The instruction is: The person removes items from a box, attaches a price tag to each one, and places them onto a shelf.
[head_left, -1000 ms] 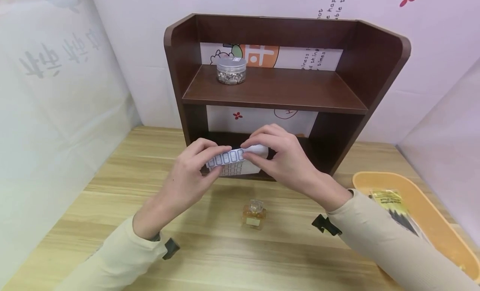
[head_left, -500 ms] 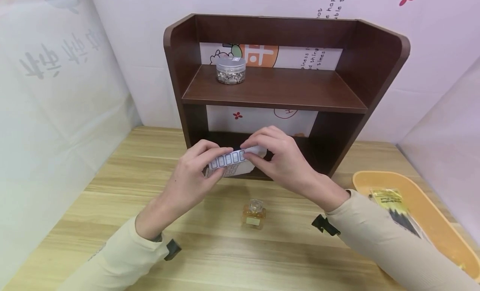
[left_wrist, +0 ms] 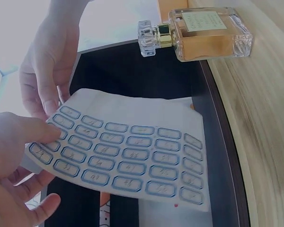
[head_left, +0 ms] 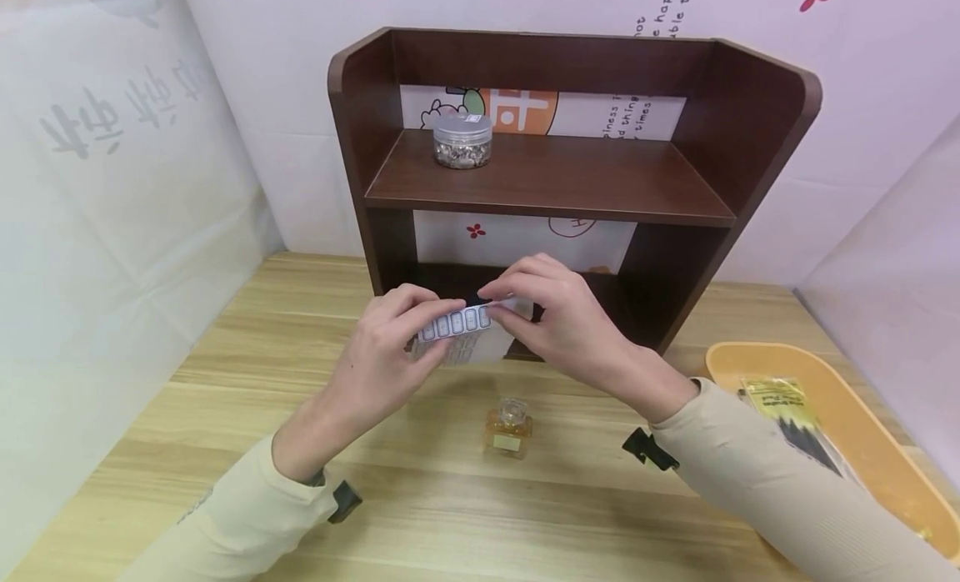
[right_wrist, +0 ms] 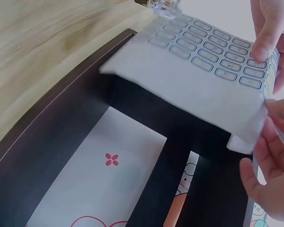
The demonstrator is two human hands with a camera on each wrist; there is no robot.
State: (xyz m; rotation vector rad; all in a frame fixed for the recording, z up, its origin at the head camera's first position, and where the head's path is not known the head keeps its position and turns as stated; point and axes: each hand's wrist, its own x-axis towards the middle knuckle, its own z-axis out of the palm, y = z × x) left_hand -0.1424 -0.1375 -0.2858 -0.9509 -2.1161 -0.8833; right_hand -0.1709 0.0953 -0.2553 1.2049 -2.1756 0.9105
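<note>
Both hands hold a white sheet of blue-bordered labels [head_left: 457, 322] in front of the shelf. Handwritten marks show inside the labels in the left wrist view, where the sheet [left_wrist: 132, 146] bends and hangs down from the hands. My left hand [head_left: 375, 340] pinches its upper left part, thumb on the near face. At the upper right edge, my right hand [head_left: 558, 315] pinches a blank strip between thumb and fingers; a corner of the sheet [right_wrist: 180, 94] folds there in the right wrist view. Below the hands, a square perfume bottle [head_left: 507, 432] with amber liquid stands on the table.
A dark brown two-tier shelf [head_left: 547, 207] stands behind the hands. On its upper board sits a clear lidded jar [head_left: 462, 142] of small items. At right, an orange tray [head_left: 832, 382] holds a yellow-labelled packet [head_left: 787, 411], partly under the right forearm.
The sheet's hanging part has swung and now dips lower, its face foreshortened. My left hand has shifted slightly right and down; the right hand stays almost in place. Bottle, jar and tray are unmoved.
</note>
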